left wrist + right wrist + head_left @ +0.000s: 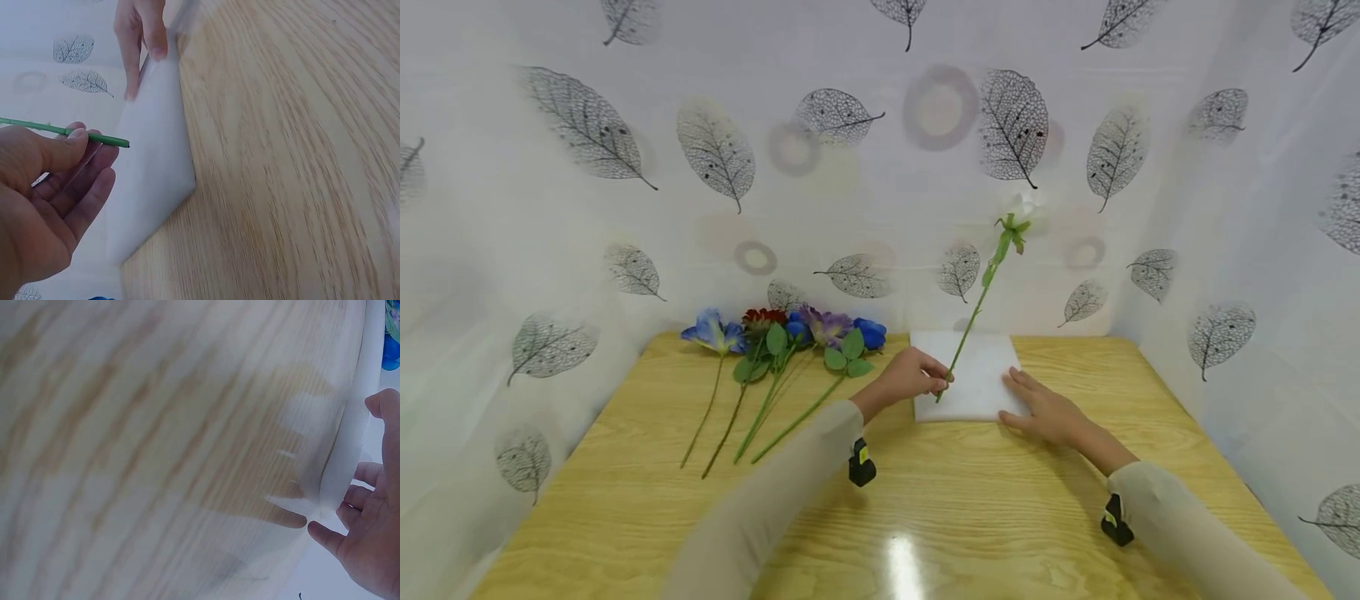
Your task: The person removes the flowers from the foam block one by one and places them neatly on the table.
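My left hand (908,375) pinches the lower green stem of an artificial white flower (974,312) between thumb and fingers. The flower leans up and to the right, its pale bloom high against the curtain. In the left wrist view the cut end of the stem (112,140) sticks out past the fingertips, over a flat white pad (153,144). That pad lies on the table, with my right hand (1047,410) at its right edge, fingers spread and fairly straight. The right wrist view shows those fingers (369,495) along the pad's side, thumb apart.
Left on the wooden table (910,500) lie several artificial flowers: a light blue one (715,332), a red one (763,320), a purple one (827,327) and a dark blue one (870,333) among them. A leaf-patterned curtain (880,192) encloses the back and sides.
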{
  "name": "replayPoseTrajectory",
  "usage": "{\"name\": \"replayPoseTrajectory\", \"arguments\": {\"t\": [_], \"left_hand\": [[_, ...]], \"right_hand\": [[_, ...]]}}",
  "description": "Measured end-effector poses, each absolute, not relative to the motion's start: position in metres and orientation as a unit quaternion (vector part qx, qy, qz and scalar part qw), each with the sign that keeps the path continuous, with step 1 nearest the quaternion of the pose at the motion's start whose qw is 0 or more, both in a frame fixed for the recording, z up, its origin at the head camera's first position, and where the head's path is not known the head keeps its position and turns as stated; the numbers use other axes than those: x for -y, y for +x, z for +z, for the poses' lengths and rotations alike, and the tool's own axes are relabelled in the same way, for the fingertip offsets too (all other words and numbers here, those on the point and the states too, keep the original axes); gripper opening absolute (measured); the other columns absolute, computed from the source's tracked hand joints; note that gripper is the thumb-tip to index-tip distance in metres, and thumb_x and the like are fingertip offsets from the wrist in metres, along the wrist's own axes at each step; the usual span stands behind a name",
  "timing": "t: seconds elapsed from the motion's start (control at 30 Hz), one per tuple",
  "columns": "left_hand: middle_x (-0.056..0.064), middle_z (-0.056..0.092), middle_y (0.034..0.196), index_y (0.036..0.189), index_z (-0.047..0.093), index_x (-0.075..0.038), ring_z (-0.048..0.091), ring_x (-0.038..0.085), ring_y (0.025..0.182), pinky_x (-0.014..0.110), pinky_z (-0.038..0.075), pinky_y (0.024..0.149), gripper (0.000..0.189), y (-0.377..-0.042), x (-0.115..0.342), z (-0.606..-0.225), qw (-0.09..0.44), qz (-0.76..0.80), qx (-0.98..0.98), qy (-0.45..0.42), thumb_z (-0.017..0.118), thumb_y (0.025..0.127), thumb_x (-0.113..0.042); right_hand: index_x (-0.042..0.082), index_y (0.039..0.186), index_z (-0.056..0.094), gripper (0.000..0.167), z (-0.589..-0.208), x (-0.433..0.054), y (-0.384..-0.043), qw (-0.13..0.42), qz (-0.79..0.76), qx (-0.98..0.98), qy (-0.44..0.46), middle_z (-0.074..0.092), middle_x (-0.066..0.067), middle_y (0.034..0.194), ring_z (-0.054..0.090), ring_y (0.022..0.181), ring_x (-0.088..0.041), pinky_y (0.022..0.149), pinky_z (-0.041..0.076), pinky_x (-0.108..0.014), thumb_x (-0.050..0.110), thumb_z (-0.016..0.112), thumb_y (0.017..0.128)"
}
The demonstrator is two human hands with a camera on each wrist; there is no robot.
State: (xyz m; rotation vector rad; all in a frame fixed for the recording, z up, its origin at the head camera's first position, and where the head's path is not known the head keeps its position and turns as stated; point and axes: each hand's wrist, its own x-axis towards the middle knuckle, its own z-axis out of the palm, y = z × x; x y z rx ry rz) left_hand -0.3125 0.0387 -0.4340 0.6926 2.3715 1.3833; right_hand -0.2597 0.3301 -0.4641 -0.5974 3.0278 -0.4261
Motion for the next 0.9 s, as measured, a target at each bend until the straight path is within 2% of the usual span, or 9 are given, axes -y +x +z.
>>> {"name": "replayPoseTrajectory", "arguments": {"t": [0.37, 0.6, 0.9], "left_hand": [[0.015, 0.078, 0.107, 0.114, 0.077, 0.0, 0.076, 0.021, 0.085, 0.038, 0.063, 0.077, 0.021, -0.299, 0.007, -0.429, 0.14, 0.442, -0.839, 0.284, 0.071, 0.095, -0.009], [0.015, 0.078, 0.109, 0.112, 0.078, -0.001, 0.075, 0.019, 0.086, 0.029, 0.061, 0.072, 0.019, -0.292, 0.037, -0.43, 0.135, 0.422, -0.853, 0.275, 0.072, 0.094, -0.007], [0.01, 0.078, 0.107, 0.111, 0.079, -0.005, 0.072, 0.013, 0.084, 0.031, 0.061, 0.072, 0.019, -0.281, 0.072, -0.434, 0.146, 0.397, -0.871, 0.251, 0.074, 0.094, -0.011]], "right_hand": [[-0.004, 0.155, 0.036, 0.08, -0.46, -0.328, -0.257, 0.017, -0.144, -0.97, -0.195, 0.029, -0.027, 0.163, 0.03, 0.149, -0.048, 0.113, 0.037, -0.065, 0.048, 0.061, 0.099], [-0.004, 0.154, 0.037, 0.08, -0.458, -0.327, -0.256, 0.012, -0.145, -0.97, -0.197, 0.03, -0.028, 0.162, 0.033, 0.147, -0.049, 0.11, 0.038, -0.066, 0.047, 0.062, 0.099], [-0.002, 0.157, 0.034, 0.082, -0.465, -0.332, -0.259, 0.021, -0.136, -0.972, -0.191, 0.027, -0.026, 0.164, 0.029, 0.149, -0.049, 0.112, 0.037, -0.067, 0.051, 0.06, 0.099]]}}
